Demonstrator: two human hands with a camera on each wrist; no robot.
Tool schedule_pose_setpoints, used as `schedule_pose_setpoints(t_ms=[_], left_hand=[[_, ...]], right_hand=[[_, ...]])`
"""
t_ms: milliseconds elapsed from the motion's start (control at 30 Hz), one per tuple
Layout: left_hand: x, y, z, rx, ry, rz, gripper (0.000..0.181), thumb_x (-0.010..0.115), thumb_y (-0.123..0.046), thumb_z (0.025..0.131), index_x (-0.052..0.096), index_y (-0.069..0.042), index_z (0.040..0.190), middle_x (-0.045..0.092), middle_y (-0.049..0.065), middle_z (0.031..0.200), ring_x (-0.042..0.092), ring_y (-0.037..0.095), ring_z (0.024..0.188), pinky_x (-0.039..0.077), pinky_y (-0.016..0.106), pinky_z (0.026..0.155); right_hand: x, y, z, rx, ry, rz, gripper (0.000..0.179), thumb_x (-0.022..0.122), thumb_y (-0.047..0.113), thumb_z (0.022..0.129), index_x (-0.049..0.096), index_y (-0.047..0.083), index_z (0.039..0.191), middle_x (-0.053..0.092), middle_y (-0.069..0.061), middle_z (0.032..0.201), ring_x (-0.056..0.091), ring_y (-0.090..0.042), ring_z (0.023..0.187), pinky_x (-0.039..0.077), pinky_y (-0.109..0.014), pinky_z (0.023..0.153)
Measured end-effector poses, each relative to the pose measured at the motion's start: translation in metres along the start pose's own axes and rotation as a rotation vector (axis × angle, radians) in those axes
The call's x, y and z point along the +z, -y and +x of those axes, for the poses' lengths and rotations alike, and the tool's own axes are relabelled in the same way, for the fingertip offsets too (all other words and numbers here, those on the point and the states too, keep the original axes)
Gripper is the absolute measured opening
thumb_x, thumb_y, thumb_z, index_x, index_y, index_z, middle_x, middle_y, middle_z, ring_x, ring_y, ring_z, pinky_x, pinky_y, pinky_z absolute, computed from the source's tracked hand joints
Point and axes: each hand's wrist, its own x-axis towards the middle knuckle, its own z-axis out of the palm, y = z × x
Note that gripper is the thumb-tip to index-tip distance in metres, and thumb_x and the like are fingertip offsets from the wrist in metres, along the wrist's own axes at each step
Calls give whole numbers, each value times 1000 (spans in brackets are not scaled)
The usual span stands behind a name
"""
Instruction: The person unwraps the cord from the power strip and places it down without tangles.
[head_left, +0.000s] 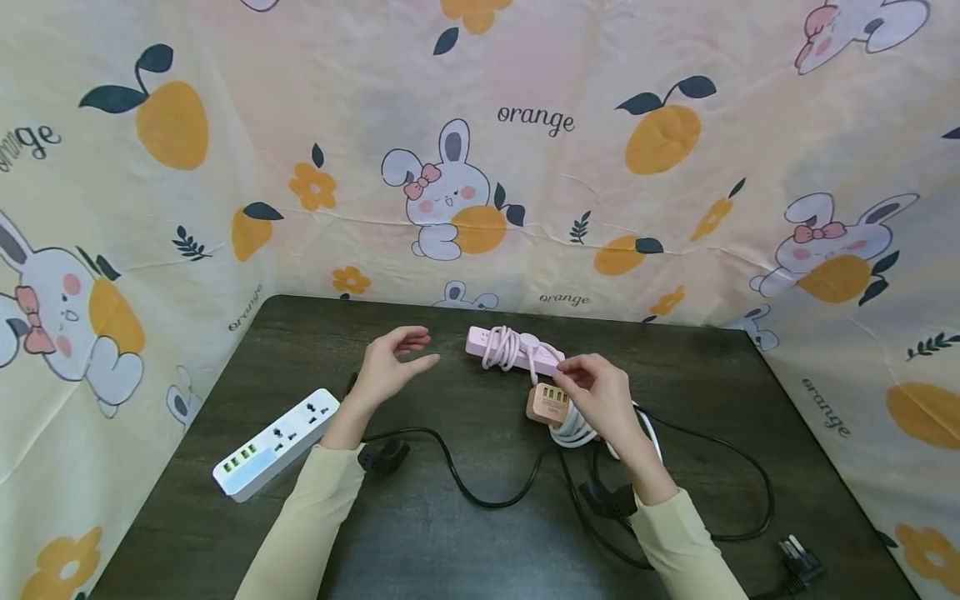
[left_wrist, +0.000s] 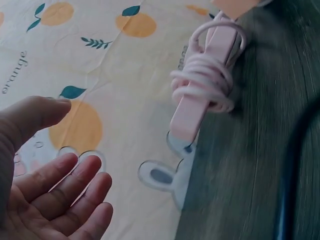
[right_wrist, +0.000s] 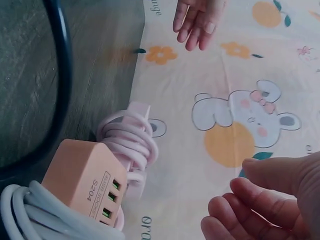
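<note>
Two hands are in view, both empty. The left hand (head_left: 393, 362) is loosely bent, thumb well apart from the fingers; the right hand (head_left: 600, 396) is relaxed too, its thumb tip near the forefinger and nothing pinched between them.

One pink strip (head_left: 476, 342) lies on the table (head_left: 450, 558) between the hands, nearer the right, one end by that hand's fingertips in the head view; the right wrist view shows them apart from it. One pink cord (head_left: 502, 347) is wound round it in several turns. Just on the left-hand side of the right hand sits one orange block (head_left: 547, 404) with four USB ports, and a coil of white cord (head_left: 573, 429) lies against it, partly under the right hand.

Outside the left wrist is one white strip (head_left: 277, 439), with four green ports at the end farther from the hand. Three black plugs (head_left: 802, 562) show: one beside the left wrist, one beside the right forearm, and one out beyond the right sleeve (head_left: 690, 542), its prongs visible. Black cord (head_left: 495, 505) curves between the forearms and loops out past the right one; how many cords there are cannot be told. Beyond both hands hangs a cloth (head_left: 337, 100) printed with rabbits and oranges.
</note>
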Motion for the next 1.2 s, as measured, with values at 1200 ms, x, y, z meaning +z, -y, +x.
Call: schedule_pose_setpoints(t_ms=[1200], left_hand=[[78, 44, 80, -271, 166, -147, 59, 62, 2, 85, 37, 8, 138, 44, 25, 136, 45, 34, 123, 41, 38, 99]], right_hand=[[39, -21, 55, 165, 82, -32, 11, 68, 7, 83, 68, -3, 89, 64, -14, 82, 60, -25, 74, 49, -35, 66]])
